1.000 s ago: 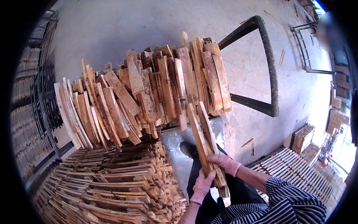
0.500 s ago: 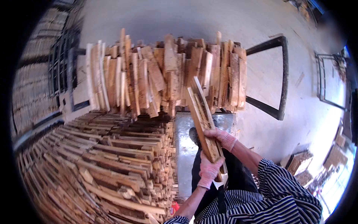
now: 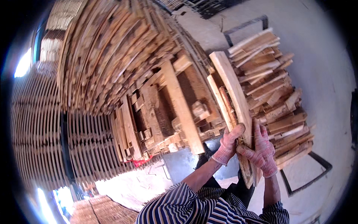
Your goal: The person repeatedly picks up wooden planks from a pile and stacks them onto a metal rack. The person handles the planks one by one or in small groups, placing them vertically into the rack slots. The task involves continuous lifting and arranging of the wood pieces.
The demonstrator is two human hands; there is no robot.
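Note:
Both my hands wear pinkish knit gloves and grip a small bundle of rough wooden boards (image 3: 233, 84), which slants up and away from me. My left hand (image 3: 226, 146) is closed on the bundle's left side, thumb over the top. From the right, my right hand (image 3: 261, 152) wraps the same boards near their lower end, its thumb across them. A strip with bark runs between the paler boards. Just left of the bundle, a long pale board (image 3: 183, 106) lies across the near end of a stack of timber (image 3: 123, 56).
A row of piled boards (image 3: 278, 121) lies to the right, with black metal frame ends (image 3: 323, 161) sticking out. A grey metal plate (image 3: 181, 164) is by my legs. Slatted wood stacks (image 3: 35, 127) stand far left. Something red (image 3: 141, 163) shows under the timber stack.
My view has turned left, so the timber stack now fills the upper left and the board row sits at right. My hands still hold the boards, now gripping side by side.

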